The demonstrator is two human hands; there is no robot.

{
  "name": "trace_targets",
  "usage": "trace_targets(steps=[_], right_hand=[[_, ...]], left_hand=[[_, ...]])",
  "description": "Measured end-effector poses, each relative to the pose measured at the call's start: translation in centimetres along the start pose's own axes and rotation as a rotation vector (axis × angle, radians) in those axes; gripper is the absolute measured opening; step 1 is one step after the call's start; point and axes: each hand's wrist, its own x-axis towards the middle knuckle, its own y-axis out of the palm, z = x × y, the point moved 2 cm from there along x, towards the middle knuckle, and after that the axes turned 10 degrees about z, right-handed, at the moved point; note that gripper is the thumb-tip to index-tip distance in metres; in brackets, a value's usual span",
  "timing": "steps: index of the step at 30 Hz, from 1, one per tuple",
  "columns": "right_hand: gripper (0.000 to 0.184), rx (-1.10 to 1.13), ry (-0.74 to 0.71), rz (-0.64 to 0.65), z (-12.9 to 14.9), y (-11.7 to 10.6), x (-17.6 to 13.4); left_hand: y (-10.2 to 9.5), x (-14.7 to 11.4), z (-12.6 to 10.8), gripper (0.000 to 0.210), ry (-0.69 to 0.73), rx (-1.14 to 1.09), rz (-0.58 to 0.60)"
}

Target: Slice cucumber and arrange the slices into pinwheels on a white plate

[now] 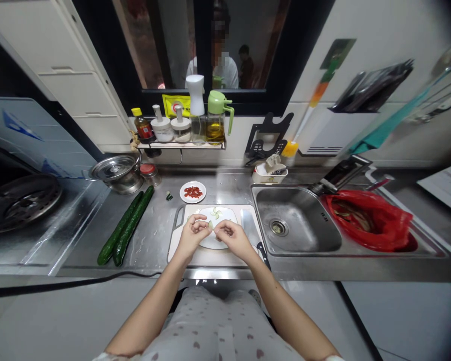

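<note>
My left hand (194, 234) is closed in a pinch on a small, pale green cucumber slice (211, 225) above a white plate (214, 244). Close beside it, my right hand (233, 239) also pinches, its fingertips near the slice; whatever they hold is too small to make out. A few curved pale green slices (217, 213) lie on the plate's far part. Under the plate is a cutting board (199, 259) with a grey edge. A knife lies along the board's right side, its broad blade (250, 225) pointing away and its black handle (263, 254) near me.
Two whole cucumbers (130, 230) lie left of the board. Behind it sits a small plate (184, 196) of chopped red pieces. The sink (296, 218) is at the right, with a red plastic bag (393, 220) beyond. A steel pot (122, 183) and a condiment shelf (184, 145) stand at the back.
</note>
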Motion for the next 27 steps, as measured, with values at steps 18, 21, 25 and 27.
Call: trace_targets(steps=[18,21,25,27], right_hand=[[0.017,-0.330,-0.003,0.112,-1.9,-5.8,2.9],[0.013,-0.426,0.023,0.142,-1.9,-7.0,3.8],[0.009,-0.553,0.041,0.172,-2.5,-8.2,4.7],[0.010,-0.601,0.059,0.185,-3.1,-8.6,4.9]], left_hand=[[1.2,3.6,3.8,0.033,-0.070,0.059,-0.006],[1.5,5.0,4.6,0.030,-0.059,0.075,-0.019],[1.7,6.8,6.0,0.025,-0.072,0.107,-0.027],[1.7,7.5,7.0,0.024,-0.094,0.154,-0.025]])
